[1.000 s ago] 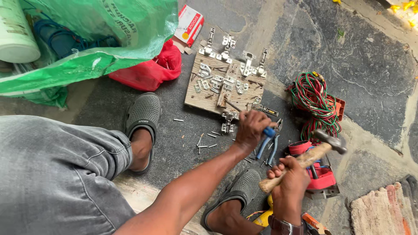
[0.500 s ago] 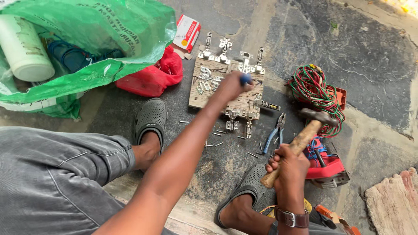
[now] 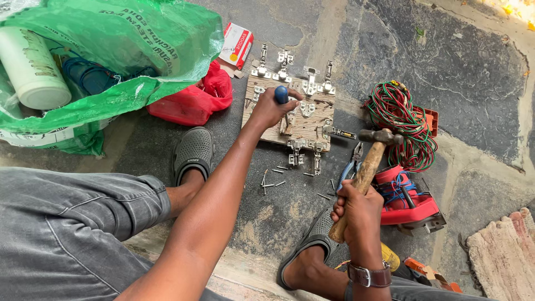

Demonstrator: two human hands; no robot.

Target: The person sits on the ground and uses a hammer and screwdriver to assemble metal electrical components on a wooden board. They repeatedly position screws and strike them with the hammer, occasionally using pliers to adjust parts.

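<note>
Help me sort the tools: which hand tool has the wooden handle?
The hammer, gripped in the right hand; the left hand's tool and the pliers have blue handles.

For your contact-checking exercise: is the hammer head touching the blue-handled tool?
Apart. The head view shows the hammer head raised right of the board, far from the blue-handled tool.
</note>
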